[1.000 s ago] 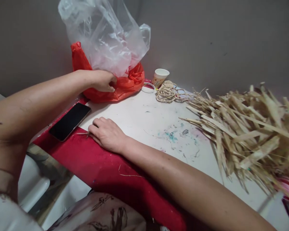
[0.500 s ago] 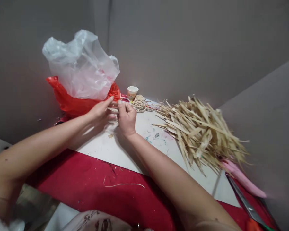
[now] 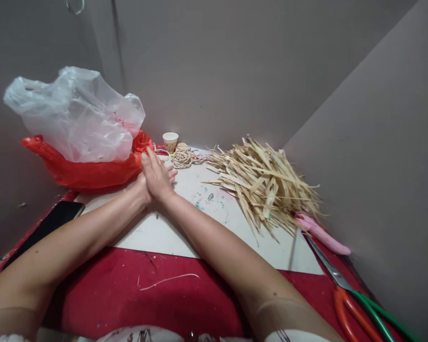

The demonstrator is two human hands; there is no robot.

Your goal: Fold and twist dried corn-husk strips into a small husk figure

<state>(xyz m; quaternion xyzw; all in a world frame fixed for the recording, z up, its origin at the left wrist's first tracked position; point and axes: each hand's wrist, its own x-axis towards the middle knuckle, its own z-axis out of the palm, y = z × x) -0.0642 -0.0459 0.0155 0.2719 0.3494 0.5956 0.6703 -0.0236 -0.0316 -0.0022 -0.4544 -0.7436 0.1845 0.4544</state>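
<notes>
My right hand (image 3: 157, 176) lies flat across my left hand (image 3: 142, 187), palm against palm, over the left part of a white board (image 3: 185, 228). The left hand's fingertips stick out to the right from under the right hand. Both hands have their fingers stretched out. Whatever may lie between the palms is hidden. Just beyond them are a coil of pale twisted cord (image 3: 181, 157), a white ring-shaped rim (image 3: 162, 153) and a paper cup (image 3: 170, 141). To the right a large heap of dry straw-coloured strips (image 3: 267, 185) spreads over the board.
A clear plastic bag (image 3: 82, 114) sits in a red bag (image 3: 89, 175) at the left. A dark phone (image 3: 53, 221) lies beside my left forearm. Large scissors (image 3: 342, 285) and a pink object (image 3: 321, 232) lie at the right. A thin strand (image 3: 169, 280) rests on the red cloth (image 3: 146, 304).
Half a second ago my hands were apart, fingertips pinching something thin and pale. They have come together palm to palm. The view has shifted to the right, showing more of the scissors.
</notes>
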